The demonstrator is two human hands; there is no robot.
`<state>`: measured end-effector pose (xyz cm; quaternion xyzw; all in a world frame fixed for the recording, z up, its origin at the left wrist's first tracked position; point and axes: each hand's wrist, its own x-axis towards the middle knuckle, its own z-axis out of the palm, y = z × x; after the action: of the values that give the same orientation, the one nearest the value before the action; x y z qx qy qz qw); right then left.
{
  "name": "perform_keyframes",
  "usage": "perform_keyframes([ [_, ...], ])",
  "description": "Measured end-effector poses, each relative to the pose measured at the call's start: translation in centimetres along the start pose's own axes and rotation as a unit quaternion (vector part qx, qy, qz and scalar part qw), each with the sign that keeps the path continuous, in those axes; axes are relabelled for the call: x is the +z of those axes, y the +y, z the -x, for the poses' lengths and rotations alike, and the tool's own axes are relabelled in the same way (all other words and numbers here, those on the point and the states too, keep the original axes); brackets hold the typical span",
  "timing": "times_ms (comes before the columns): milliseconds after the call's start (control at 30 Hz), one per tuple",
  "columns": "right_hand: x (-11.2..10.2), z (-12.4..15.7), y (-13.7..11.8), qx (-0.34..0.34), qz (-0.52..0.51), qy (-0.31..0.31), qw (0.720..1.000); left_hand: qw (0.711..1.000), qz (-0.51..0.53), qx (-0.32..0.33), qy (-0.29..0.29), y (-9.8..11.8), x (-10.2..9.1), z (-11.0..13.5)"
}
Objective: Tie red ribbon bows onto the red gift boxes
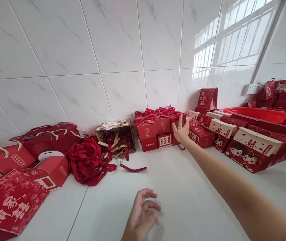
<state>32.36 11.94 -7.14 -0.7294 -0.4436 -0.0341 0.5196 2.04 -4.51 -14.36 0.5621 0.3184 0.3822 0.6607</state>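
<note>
My right hand (182,131) reaches out to the stacked red gift boxes (163,125) by the wall, its fingers spread. It partly covers one box, and whether the fingertips touch it I cannot tell. Pink-red ribbon bows (155,114) top the upper boxes. Just right of the hand stands a red box with a rounded top (201,135). Over the front of the white surface my left hand (144,214) hovers with loosely bent fingers apart, nothing in it. A dark red strip (133,168) lies beyond it.
To the left are a heap of red ribbon (86,159), a carton (132,134) of strips, rope-handled red boxes (55,135) and a large red box with white characters (13,204). Rows of red-and-cream boxes (254,147) and a red plastic basin (258,114) stand right. A tiled wall (122,93) rises behind.
</note>
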Motion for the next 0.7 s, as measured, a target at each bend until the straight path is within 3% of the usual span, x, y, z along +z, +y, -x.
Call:
perform_keyframes([
  [67,-0.3,1.9,0.0,-0.009,0.008,0.027,1.000,1.000,-0.015,0.006,0.023,0.5,0.1,0.2],
  [167,-0.7,7.3,-0.2,-0.070,0.013,0.045,0.996,0.997,-0.050,0.002,0.066,1.2,0.0,0.5],
  [200,-0.7,9.4,-0.4,-0.105,0.011,0.028,0.994,0.995,-0.059,-0.003,0.082,1.5,-0.1,0.5],
  [300,-0.6,13.6,-1.9,-0.205,-0.014,-0.108,0.973,0.989,-0.071,-0.018,0.125,2.0,-0.2,0.7],
  [400,-1.3,12.1,-5.1,-0.231,-0.052,-0.144,0.961,0.989,-0.066,-0.018,0.129,2.1,0.1,1.0],
  [467,-2.0,9.4,-6.9,-0.182,-0.081,-0.077,0.977,0.991,-0.066,-0.029,0.110,2.1,0.3,1.1],
  [500,-2.2,8.4,-7.5,-0.123,-0.122,-0.003,0.985,0.991,-0.073,-0.039,0.103,2.0,0.2,1.1],
  [533,-2.2,7.9,-7.6,-0.102,-0.138,0.010,0.985,0.989,-0.098,-0.041,0.104,2.0,0.0,1.1],
  [633,-1.3,10.8,-6.2,-0.104,-0.153,-0.044,0.982,0.959,-0.226,0.013,0.170,2.6,-2.0,1.1],
  [700,-0.2,14.8,-4.1,-0.191,-0.101,-0.158,0.963,0.925,-0.291,0.073,0.232,4.0,-4.7,1.5],
])
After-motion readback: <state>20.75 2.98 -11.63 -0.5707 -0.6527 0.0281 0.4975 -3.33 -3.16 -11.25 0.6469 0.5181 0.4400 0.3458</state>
